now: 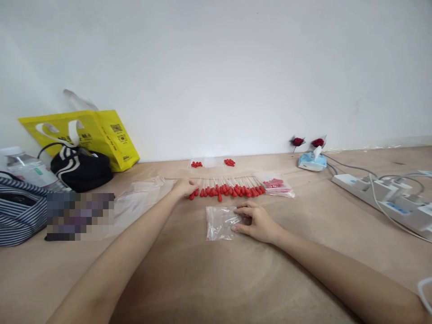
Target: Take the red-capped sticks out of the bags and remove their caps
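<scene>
A row of thin pale sticks with red bulb-shaped heads (232,191) lies across the middle of the table, heads toward me. At its left end, my left hand (185,187) has its fingers closed around the leftmost red-headed sticks (192,196); the exact grip is partly hidden. Nearer to me lies a clear zip bag (219,223), flat, with a red strip along its left edge. My right hand (256,222) rests on its right side, thumb and fingers apart. A stack of zip bags (279,186) with red heads inside sits at the row's right end.
More clear bags (141,193) lie left, beside a blurred patch (79,217). A yellow bag (116,139), black pouch (84,171), bottle (33,168) and striped bag (22,213) stand far left. Right are tissues (310,162), red roses (317,142) and a power strip (351,183) with cables.
</scene>
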Demonstrator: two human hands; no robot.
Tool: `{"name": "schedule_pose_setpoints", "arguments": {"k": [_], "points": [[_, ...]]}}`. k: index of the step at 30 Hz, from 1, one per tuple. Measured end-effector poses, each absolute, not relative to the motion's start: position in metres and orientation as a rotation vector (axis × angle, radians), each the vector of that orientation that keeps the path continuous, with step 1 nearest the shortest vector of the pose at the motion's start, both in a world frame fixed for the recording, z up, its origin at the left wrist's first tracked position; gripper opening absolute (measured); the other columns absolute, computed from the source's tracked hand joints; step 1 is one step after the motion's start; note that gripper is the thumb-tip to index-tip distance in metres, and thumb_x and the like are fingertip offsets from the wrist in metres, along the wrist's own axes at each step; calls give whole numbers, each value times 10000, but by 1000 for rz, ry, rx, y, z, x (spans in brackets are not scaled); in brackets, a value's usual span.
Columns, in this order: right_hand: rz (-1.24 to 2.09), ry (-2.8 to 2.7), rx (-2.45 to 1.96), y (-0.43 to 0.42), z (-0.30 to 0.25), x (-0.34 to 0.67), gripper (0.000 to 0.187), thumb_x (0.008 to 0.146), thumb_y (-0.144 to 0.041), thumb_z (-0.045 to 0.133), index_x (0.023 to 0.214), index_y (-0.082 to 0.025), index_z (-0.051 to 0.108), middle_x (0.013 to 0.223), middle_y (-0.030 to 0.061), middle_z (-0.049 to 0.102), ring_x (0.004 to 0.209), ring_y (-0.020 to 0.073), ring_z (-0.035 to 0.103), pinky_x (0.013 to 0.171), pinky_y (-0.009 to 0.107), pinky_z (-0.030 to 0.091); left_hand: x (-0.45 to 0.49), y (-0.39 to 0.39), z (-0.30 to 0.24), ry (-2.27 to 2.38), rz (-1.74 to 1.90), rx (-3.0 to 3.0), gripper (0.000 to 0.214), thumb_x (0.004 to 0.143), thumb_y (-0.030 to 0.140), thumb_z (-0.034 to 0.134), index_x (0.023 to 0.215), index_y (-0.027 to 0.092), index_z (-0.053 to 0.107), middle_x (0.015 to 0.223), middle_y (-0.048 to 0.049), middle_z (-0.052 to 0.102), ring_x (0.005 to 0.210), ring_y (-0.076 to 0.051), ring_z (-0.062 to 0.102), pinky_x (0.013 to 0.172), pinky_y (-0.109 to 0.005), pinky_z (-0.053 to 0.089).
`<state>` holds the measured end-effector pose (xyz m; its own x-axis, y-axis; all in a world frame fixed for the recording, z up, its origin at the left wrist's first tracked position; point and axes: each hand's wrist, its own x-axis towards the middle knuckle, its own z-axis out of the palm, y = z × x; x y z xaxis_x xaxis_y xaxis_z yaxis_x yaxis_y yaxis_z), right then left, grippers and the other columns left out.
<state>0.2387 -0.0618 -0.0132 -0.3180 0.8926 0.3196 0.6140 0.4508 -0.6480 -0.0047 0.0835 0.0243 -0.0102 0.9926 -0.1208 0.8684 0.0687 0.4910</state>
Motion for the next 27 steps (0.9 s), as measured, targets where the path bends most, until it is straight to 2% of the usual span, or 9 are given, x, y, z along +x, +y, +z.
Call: {"name": "schedule_pose_setpoints", "arguments": {"k": [3,7,10,13,15,18,20,23,27], "points": [[541,-2051,-1254,-62,-13,238,406,659,-397,665,988,-161,640,989,99,575,846,188,555,703,302,471,-5,81,28,1941,348,1909,271,832,358,484,814,109,591,710,-16,599,611,-118,561,581,-267,459],[532,-2078,-1253,-62,-12,238,408,669,-398,658,989,-146,640,1013,111,572,896,201,552,751,315,466,-2,62,35,1957,473,2054,282,796,347,480,737,121,640,634,-56,615,702,-206,584,625,-288,418],[526,-2135,-1214,-62,-11,238,430,680,-410,647,1022,-150,627,1047,111,564,959,210,539,826,332,441,2,29,34,1877,650,2204,306,803,375,439,954,170,608,875,-59,634,899,-209,549,728,-271,398],[515,-2234,-1109,-64,-9,236,435,733,-407,595,1089,-157,589,1104,112,542,1009,203,518,878,328,413,9,-8,25,1622,690,2259,380,804,451,396,983,171,580,836,-40,615,774,-174,561,684,-266,417],[470,-2329,-1037,-65,-7,234,435,776,-397,545,1142,-161,550,1154,117,520,1047,207,495,905,341,392,14,-27,19,1483,632,2217,444,726,487,500,1011,150,549,837,-46,590,734,-174,553,656,-277,430],[379,-2457,-982,-67,-5,233,439,821,-392,476,1206,-181,489,1215,110,489,1099,225,456,936,388,353,19,-42,16,1368,500,2203,536,583,416,663,1031,165,509,859,-33,564,753,-183,541,657,-292,439],[339,-2493,-973,-68,-5,233,441,836,-392,447,1226,-186,467,1237,107,473,1122,228,436,939,397,344,19,-45,19,1270,472,2185,464,599,357,650,1002,187,495,850,-12,551,711,-156,536,620,-268,444],[261,-2430,-1000,-68,-9,236,414,832,-390,451,1198,-202,493,1214,102,490,1105,223,445,911,388,360,4,-41,26,1258,538,2019,349,691,349,538,998,204,455,830,9,519,518,-88,498,456,-211,422],[62,-2200,-1114,-61,-12,242,287,812,-347,475,1042,-226,597,1044,81,584,953,211,517,830,373,389,-45,-26,44,1578,969,1808,431,680,361,533,1060,203,404,771,34,471,407,-52,456,358,-176,379]]}}
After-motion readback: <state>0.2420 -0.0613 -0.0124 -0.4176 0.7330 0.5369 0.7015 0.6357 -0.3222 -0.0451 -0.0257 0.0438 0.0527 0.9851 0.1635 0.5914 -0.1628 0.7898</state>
